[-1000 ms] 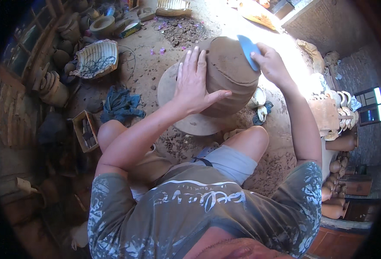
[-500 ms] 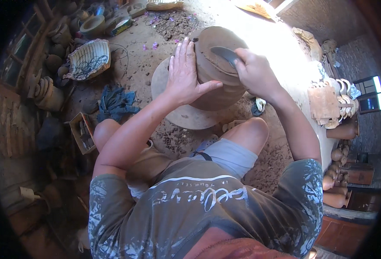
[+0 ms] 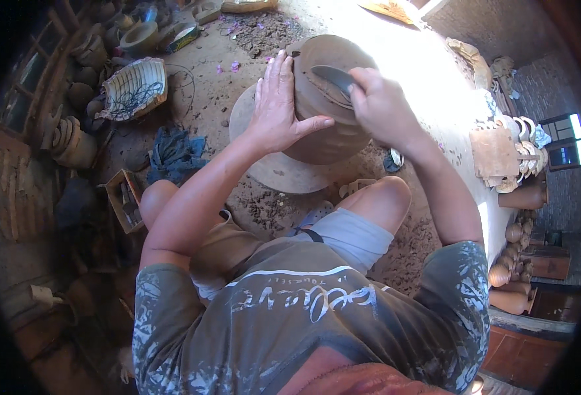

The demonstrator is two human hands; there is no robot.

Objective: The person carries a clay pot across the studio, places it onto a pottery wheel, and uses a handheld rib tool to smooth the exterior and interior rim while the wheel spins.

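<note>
A large brown clay pot stands on a round turntable in front of my knees, its broad flat face tipped toward me. My left hand lies flat along the pot's left side, fingers stretched away and thumb spread across the wall. In my right hand is a knife with a dark curved blade, its handle hidden by the closed fingers. The blade rests against the clay face, and a ragged ridge of clay shows beside its edge.
Clay crumbs lie heaped beyond the pot. To the left are a blue cloth, a wooden box and a ribbed basket-like container with tangled cord. Terracotta pots line the right side. A small dark cloth sits near my right knee.
My right hand has drawn the blade slightly left and away from me over the clay face. My left hand keeps its place on the pot, shifted only a little.
</note>
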